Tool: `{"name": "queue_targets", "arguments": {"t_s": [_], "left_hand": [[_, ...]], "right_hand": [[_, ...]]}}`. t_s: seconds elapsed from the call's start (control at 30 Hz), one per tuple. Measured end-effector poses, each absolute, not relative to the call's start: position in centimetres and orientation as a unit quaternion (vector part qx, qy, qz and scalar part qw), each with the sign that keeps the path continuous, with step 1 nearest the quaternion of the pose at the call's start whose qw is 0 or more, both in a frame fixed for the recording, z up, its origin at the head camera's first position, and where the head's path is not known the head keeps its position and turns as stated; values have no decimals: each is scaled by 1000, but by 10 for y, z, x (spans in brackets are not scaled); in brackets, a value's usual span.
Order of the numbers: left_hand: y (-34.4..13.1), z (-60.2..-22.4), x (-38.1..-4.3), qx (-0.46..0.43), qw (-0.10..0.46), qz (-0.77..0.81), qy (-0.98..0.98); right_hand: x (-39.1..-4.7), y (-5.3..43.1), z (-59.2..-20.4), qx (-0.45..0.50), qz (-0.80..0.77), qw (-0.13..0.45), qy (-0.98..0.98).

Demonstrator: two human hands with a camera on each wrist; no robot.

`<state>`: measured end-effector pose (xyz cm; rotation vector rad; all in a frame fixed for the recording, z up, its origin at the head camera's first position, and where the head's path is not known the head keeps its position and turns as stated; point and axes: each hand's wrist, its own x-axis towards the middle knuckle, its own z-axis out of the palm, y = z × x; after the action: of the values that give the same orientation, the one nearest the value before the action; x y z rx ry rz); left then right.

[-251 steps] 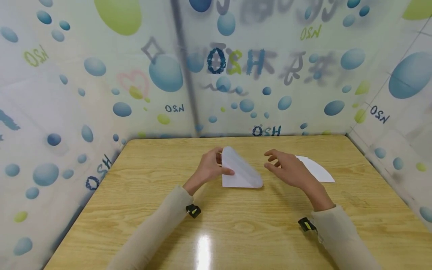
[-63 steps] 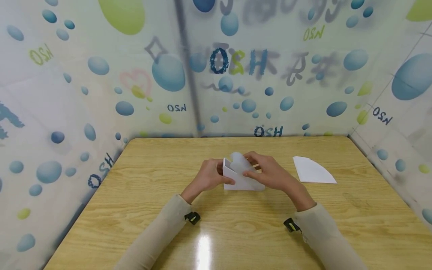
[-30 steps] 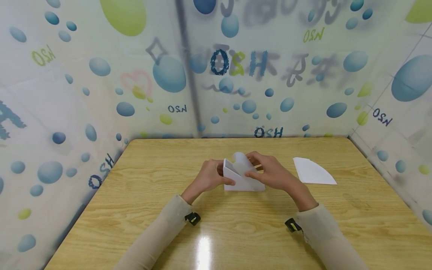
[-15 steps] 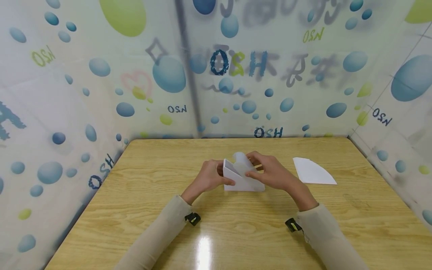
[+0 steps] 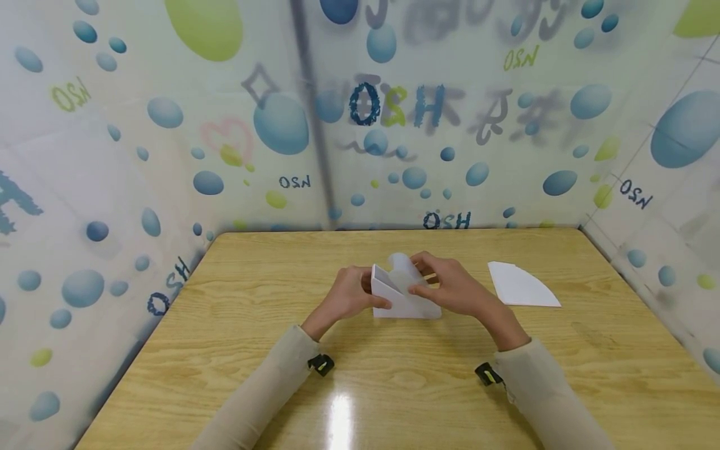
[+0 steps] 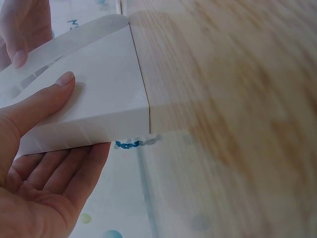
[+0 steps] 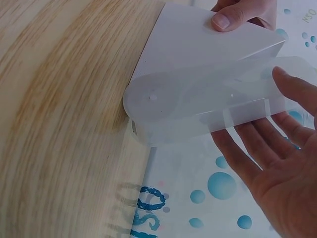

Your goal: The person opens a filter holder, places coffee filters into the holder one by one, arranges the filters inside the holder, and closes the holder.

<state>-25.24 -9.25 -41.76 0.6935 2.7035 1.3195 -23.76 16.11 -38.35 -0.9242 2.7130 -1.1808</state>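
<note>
Wearing long beige cloth sleeves (image 5: 253,390) at the near side, over a pale, wood-grained counter (image 5: 405,381). Gripping the left end of a white, triangular, plastic-looking box (image 5: 398,305) at the middle of the counter with the left hand (image 5: 345,292), pressing thumb on its near face and fingers beyond. Holding a translucent, round-ended plastic flap (image 5: 402,270) between the fingers and thumb of the right hand (image 5: 457,289), angling it above the box's partly open top. Having white, fan-shaped, paper-like sheets (image 5: 523,287) lying flat farther right. Facing a pale, blue-and-green-spotted backdrop (image 5: 337,162) at the far side.
</note>
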Motion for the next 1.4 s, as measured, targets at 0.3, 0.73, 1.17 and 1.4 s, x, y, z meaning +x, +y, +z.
{"name": "queue_targets", "arguments": {"t_s": [0.3,0.73,1.17,1.4], "left_hand": [[-92,-417,-253,225,26,427,875],[-92,-416,-252,223,32,428,875],[-92,-417,-252,219,33,431,875],[-92,-416,-251,219,33,430,875]], "right_hand": [[-237,162,-382,-298,-382,21,874],[-238,163,-383,-297,-382,19,875],[-238,166,-382,-288,-397,30,871],[-237,166,-381,-283,-397,32,873]]}}
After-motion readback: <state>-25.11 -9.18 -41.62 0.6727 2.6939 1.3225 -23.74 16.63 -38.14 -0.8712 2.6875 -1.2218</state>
